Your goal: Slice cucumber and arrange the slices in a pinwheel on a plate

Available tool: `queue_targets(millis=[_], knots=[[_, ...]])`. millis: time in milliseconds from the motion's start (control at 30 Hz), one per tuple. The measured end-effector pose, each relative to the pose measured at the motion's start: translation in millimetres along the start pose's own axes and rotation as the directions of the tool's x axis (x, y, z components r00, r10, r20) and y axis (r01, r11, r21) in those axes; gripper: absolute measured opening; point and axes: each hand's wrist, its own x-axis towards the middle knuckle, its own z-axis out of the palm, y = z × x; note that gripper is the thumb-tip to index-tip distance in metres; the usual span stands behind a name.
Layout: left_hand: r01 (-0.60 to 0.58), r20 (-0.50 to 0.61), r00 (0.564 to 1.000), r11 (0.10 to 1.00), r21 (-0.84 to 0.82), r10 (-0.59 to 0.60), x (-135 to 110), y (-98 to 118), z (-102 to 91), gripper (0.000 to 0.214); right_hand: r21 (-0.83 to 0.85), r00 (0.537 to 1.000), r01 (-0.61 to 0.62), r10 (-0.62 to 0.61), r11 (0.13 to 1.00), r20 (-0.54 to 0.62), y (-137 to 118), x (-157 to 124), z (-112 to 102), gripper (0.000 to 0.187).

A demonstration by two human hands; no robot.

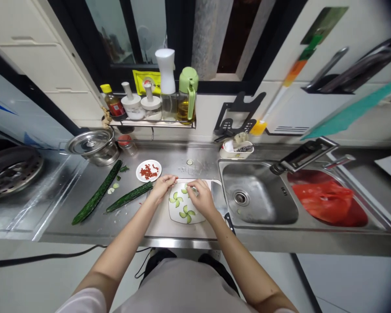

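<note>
— What is being handled on the steel counter?

— A white plate [186, 208] is seen in front of the person, on a pale cutting board [169, 224]. Cucumber slices [183, 214] are laid on it in small fan shapes. The right hand [200, 198] is held over the plate's far edge, fingertips pinched together on what looks like a thin cucumber slice. The left hand [162, 186] is rested at the plate's upper left rim, fingers curled; whether anything is gripped there cannot be told.

— And what is placed around them?

— A halved cucumber [129, 197] is laid just left of the left hand, and a whole cucumber [97, 193] further left. A small dish of red pieces [149, 171] is set behind them. A knife [221, 204] is laid just right of the plate, beside the sink [263, 204].
</note>
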Motion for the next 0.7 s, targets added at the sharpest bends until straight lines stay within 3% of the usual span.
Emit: queue_targets(millis=[300,700], knots=[[-0.198,0.026,0.980,0.973,0.116,0.196,-16,-2,32.3,0.039,-0.059,1.000,0.020,-0.019,0.998,0.010,2,7,-8,0.015],[-0.226,0.101,0.971,0.966,0.126,0.214,-19,-13,41.3,0.034,-0.128,0.996,0.031,-0.019,0.991,0.092,9,2,-16,0.014]])
